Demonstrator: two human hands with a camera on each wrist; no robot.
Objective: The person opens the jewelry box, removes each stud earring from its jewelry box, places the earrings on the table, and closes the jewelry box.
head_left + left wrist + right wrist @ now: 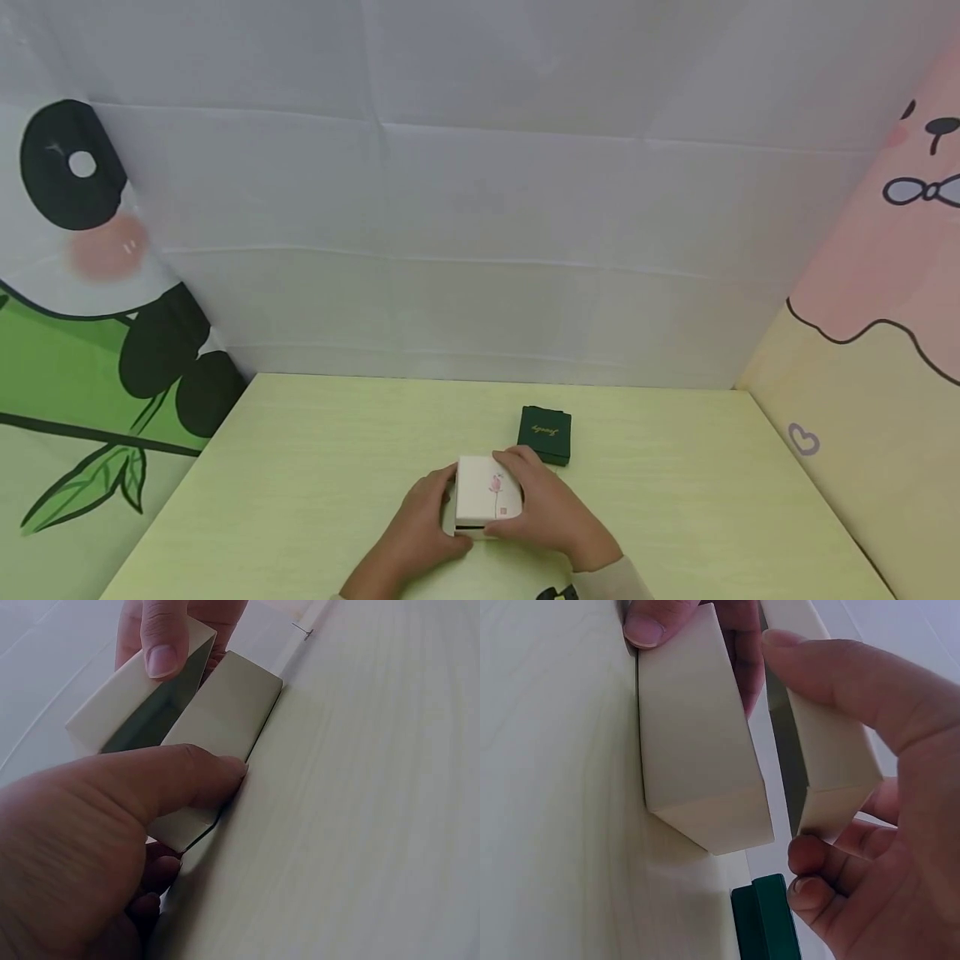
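A white box lid [476, 490] with a pink flower print is above its white box base [225, 701]. A gap separates the two in both wrist views, and the lid's dark inside shows there. My right hand [546, 510] grips the lid [831, 750], thumb on one side and fingers on the opposite one. With thumb and fingers on its sides, my left hand [422, 523] holds the box base [697, 727] down at the table. What lies inside the base is hidden.
Behind my right hand, a dark green box [544, 433] with gold lettering lies on the pale yellow-green table [337, 450]. A white sheet [480, 208] hangs at the back, and printed panels stand at both sides. A small black object [557, 593] shows at the bottom edge.
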